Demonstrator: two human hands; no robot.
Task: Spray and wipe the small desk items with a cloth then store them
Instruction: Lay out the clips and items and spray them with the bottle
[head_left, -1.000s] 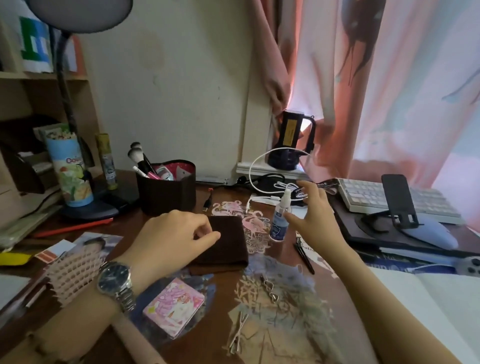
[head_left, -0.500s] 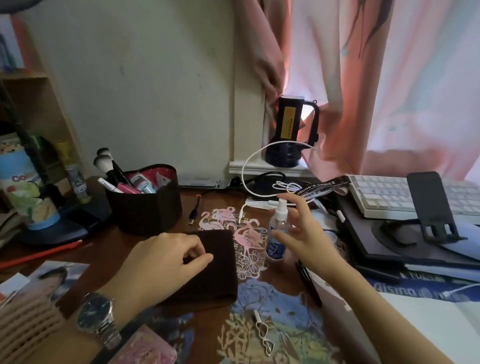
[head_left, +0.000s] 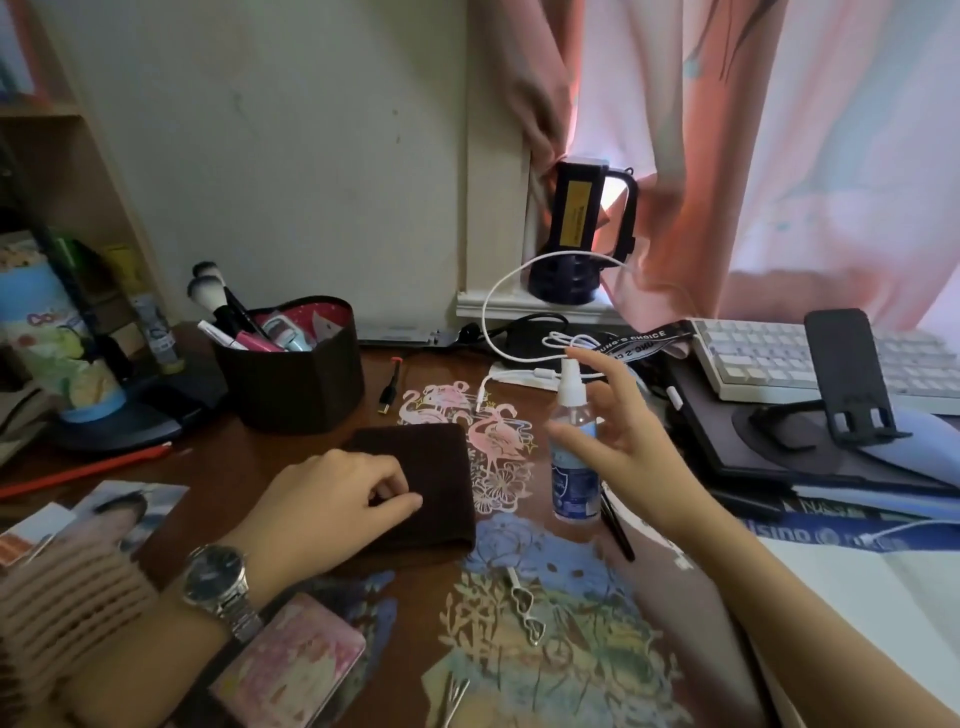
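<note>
the clear plastic spray bottle with a white nozzle (head_left: 570, 447) stands upright on the tabletop (head_left: 291, 452), right of the folded dark brown cloth (head_left: 426, 483). best to grasp its body firmly before lifting. the right hand (head_left: 618, 441) curls loosely around it, fingers apart; the left hand (head_left: 337, 499) pinches the cloth's near edge.

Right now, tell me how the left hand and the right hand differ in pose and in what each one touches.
The left hand lies low, knuckles up, fingers curled onto the folded dark brown cloth; the right hand is raised, fingers spread beside the upright spray bottle. The left wrist wears a watch; the right wrist is bare. Whether the right hand touches the bottle cannot be told. Both are bare hands over the desk.
</note>
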